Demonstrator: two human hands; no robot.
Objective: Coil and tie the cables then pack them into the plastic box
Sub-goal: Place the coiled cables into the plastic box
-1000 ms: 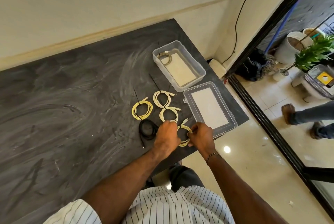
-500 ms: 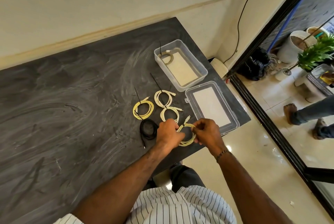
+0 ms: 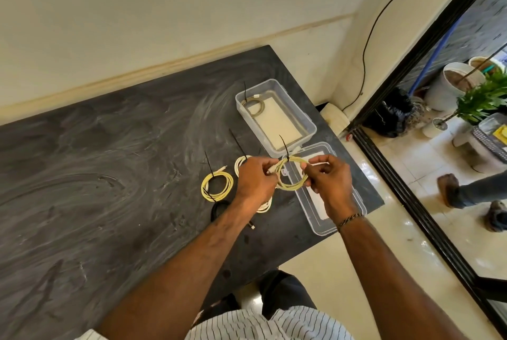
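Note:
Both my hands hold a coiled yellow cable [image 3: 291,186] in the air above the table. My left hand [image 3: 256,180] pinches its left side, my right hand [image 3: 330,179] its right side. A black zip tie [image 3: 284,148] sticks up from the coil's top. The clear plastic box [image 3: 308,122] stands open behind, with one tied coil [image 3: 255,106] in its far corner. Its lid [image 3: 354,202] lies flat under my right hand. On the table lie a tied yellow coil [image 3: 218,184], pale coils [image 3: 241,164] partly hidden by my left hand, and a black cable [image 3: 218,209].
The dark table [image 3: 109,175] ends close behind my right wrist, with shiny floor beyond. A wall runs along the back. To the right stand a black door frame [image 3: 411,202], potted plants [image 3: 480,98] and another person's legs [image 3: 477,191].
My hands have lifted the yellow coil off the table and carried it up and right, over the lid. The zip tie now stands up from the coil.

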